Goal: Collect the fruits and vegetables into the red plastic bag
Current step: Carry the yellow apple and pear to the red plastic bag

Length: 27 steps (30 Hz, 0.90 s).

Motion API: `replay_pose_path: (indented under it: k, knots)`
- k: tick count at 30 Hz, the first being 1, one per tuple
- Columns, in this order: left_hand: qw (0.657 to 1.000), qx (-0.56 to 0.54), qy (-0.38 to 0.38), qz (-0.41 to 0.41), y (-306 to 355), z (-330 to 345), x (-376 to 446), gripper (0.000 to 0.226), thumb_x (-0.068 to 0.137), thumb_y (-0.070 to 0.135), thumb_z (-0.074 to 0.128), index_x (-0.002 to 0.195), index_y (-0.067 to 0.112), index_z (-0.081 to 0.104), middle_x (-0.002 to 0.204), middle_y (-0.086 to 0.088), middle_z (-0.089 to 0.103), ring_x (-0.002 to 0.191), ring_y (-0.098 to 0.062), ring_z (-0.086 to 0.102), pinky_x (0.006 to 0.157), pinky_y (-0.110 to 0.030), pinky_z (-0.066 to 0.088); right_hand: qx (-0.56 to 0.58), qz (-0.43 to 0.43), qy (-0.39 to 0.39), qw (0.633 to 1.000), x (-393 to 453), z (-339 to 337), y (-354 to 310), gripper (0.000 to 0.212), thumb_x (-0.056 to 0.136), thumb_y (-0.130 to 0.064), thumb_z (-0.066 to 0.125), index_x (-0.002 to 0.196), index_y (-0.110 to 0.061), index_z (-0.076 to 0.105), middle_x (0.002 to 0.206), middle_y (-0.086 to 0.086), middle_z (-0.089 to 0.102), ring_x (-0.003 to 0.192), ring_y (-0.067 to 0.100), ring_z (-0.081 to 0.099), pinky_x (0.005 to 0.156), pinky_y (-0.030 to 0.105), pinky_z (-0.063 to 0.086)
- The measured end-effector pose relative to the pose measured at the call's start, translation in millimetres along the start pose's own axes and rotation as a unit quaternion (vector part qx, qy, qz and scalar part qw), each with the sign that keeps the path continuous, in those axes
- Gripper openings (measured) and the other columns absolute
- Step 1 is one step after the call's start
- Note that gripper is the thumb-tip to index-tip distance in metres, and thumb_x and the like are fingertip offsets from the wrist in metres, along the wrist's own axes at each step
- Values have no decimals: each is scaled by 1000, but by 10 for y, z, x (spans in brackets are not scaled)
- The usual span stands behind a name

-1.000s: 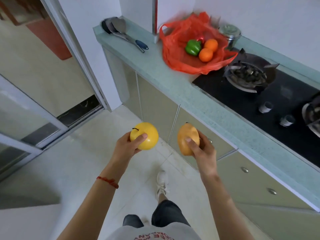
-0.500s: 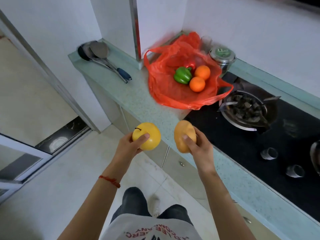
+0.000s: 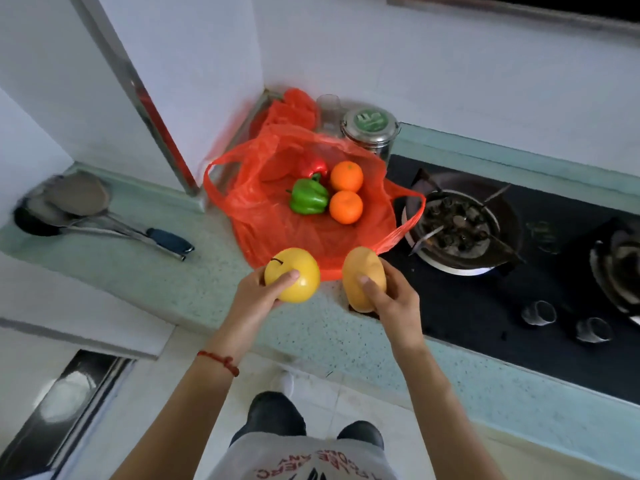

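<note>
The carry-to-bag step is in hand: the left hand (image 3: 258, 292) grips a yellow apple (image 3: 292, 274) and the right hand (image 3: 393, 299) a tan fruit (image 3: 363, 277), perhaps a pear, both held over the bench (image 3: 166, 282) at the near edge of the red plastic bag (image 3: 277, 216). That bag lies open, already holding two peppers and two oranges, so next both hands should reach forward over its mouth and loosen their fingers.

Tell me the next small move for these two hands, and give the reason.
Probably carry both hands forward over the open red plastic bag and let go. The left hand grips a yellow apple and the right hand a potato, both at the bag's near edge, while peppers and oranges already lie inside.
</note>
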<state>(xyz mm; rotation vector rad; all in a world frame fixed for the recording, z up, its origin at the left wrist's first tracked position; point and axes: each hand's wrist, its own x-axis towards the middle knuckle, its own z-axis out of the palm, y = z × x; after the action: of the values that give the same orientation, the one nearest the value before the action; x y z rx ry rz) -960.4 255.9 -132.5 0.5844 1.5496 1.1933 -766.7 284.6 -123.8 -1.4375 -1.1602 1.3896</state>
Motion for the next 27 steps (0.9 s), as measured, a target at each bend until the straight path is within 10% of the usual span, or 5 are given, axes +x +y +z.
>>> replay_pose_path:
  k: [3,16,21,27]
  knots:
    - [999,14,-41,-9,155,-80,402,37,56,36,79,85,24,61,89,-4,64,81,-16,62,67,-25,55,6,5,44,999,147,168,-25,41,82,-16,68,121,-16,57,103,-9,63,90,-1,60,60,14,51]
    - [987,83,-120,-62,257,-29,1357,26,71,30,76,91,21,62,98,-5,66,95,-20,63,82,-34,52,-42,53,144,987,819,589,11,58,76,-33,73,128,-19,54,122,1,61,110,14,57,91,36,50]
    - [989,90,-93,-75,233,130,1544,20,78,22,71,93,18,58,93,-1,63,86,-14,61,73,-28,52,-104,57,137,983,1096,644,50,61,79,-31,71,134,-19,47,126,0,56,108,9,50,87,24,43]
    - [980,173,-61,-77,165,241,1722,76,43,59,74,102,13,63,100,-6,68,93,-20,64,86,-45,53,-159,71,127,976,1297,672,153,71,77,-35,71,139,-20,39,135,2,50,121,16,47,92,23,39]
